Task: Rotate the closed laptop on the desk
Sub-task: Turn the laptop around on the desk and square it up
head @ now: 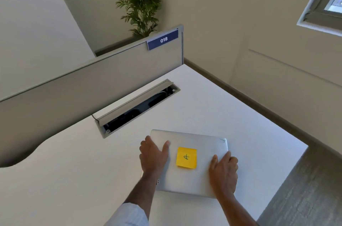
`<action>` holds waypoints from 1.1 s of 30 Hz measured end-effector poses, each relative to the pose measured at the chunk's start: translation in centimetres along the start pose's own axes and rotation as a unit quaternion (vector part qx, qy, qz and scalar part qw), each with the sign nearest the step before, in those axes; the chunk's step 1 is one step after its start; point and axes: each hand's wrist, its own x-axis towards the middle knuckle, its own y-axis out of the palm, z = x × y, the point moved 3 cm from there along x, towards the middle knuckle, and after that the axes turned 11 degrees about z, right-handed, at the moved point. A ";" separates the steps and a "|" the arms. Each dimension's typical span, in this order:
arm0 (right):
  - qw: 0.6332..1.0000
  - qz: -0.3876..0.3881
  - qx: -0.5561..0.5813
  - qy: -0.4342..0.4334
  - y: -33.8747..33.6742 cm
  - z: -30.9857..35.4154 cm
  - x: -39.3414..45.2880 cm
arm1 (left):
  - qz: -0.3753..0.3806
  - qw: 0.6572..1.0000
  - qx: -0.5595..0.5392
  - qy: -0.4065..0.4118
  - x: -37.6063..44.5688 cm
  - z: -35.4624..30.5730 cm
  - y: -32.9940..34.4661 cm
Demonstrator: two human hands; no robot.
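Silver, closed laptop [190, 163] flat on the white surface [74, 179], near its right-hand edge, lying skewed to that edge. Held at both short sides: left grip [153, 155] over the left edge, thumb spread onto the lid, fingers [146, 142] curled around the far left corner; right grip [224, 172] draped over the right edge, thumb on the lid, fingers [231, 159] wrapped down past the rim. Both clasping the laptop rather than lying flat. Between the two grips, stuck to the lid, a yellow sticky note [186, 157] with a pen mark. Beyond the left grip, an open cable tray [137, 107] sunk into the surface, flap raised. Farther off, a grey divider panel [103, 77] with a blue tag [162, 39] reading 018, and a green plant [142, 2] behind it. Light sleeve [129, 214] on the left forearm.
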 end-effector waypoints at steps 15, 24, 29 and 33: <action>0.988 0.073 -0.052 -0.126 10.8 9.4 -11.7 | -0.074 0.988 -0.035 -0.128 -4.8 18.9 -9.8; 0.974 0.112 -0.099 -0.172 16.5 13.9 -16.4 | -0.093 0.979 -0.049 -0.176 -5.5 27.7 -13.0; 0.972 0.109 -0.112 -0.177 18.0 15.7 -17.2 | -0.110 0.979 -0.037 -0.169 -4.5 29.7 -14.2; 0.973 0.100 -0.123 -0.168 18.3 16.3 -17.4 | -0.113 0.979 -0.013 -0.168 -3.9 29.8 -14.5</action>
